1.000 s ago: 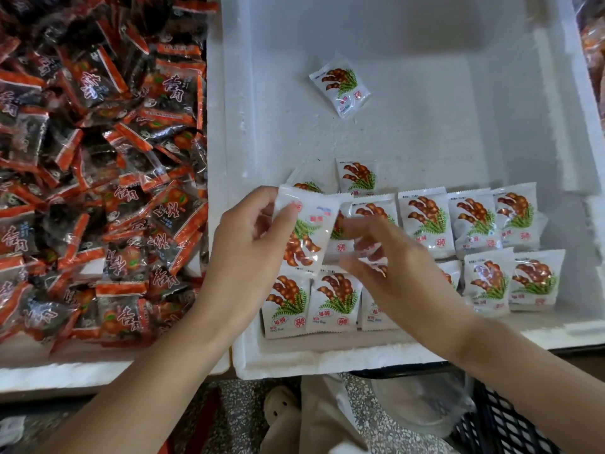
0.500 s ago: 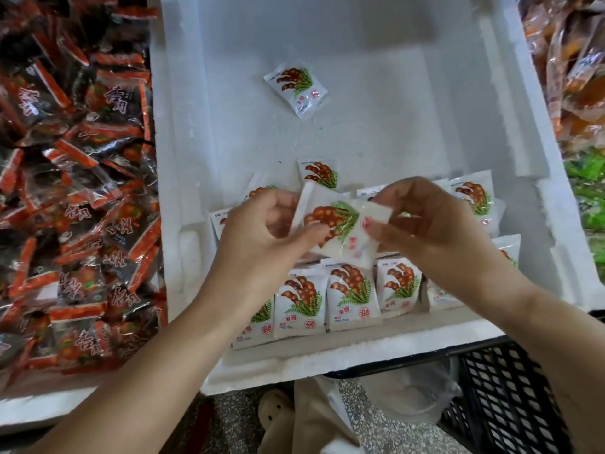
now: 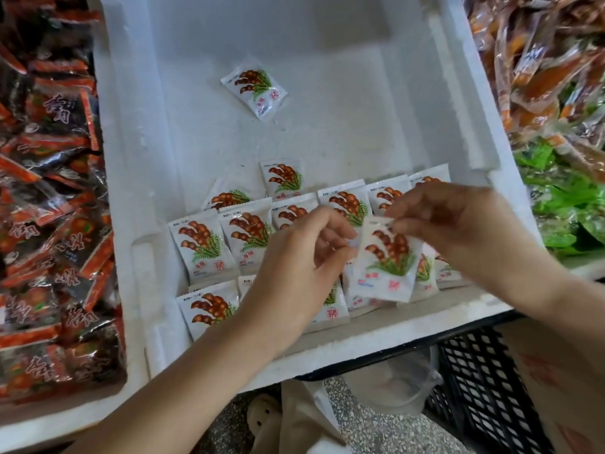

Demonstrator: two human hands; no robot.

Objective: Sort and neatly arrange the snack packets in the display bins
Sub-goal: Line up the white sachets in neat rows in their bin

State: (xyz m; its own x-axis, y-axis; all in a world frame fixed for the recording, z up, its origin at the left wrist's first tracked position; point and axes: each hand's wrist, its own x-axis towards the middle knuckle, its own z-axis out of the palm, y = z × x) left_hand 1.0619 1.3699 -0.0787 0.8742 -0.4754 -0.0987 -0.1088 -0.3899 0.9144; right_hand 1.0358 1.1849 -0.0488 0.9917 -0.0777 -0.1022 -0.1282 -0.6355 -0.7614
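- Red-black foil: dark packets (image 3: 49, 224) heaped at left.
- White foam bin (image 3: 137, 165) centre; snack packets (image 3: 203, 244) in two near rows, one stray packet (image 3: 254, 90) far, well apart.
- Curled left hand (image 3: 294, 267) at left edge of held packet (image 3: 388, 260); cannot tell if gripping.
- Same packet hanging upright over near rows, right of centre; top seal pinched by right hand (image 3: 458, 224).
- Probably light, soft, slick film, crushable contents: take by crimped seal or side edges, no mid-body squeeze.

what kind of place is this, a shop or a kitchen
Most likely a shop's loose-snack display: a white foam bin of white packets, flanked by heaps of red-and-black packets and green packets, with a black crate underneath.
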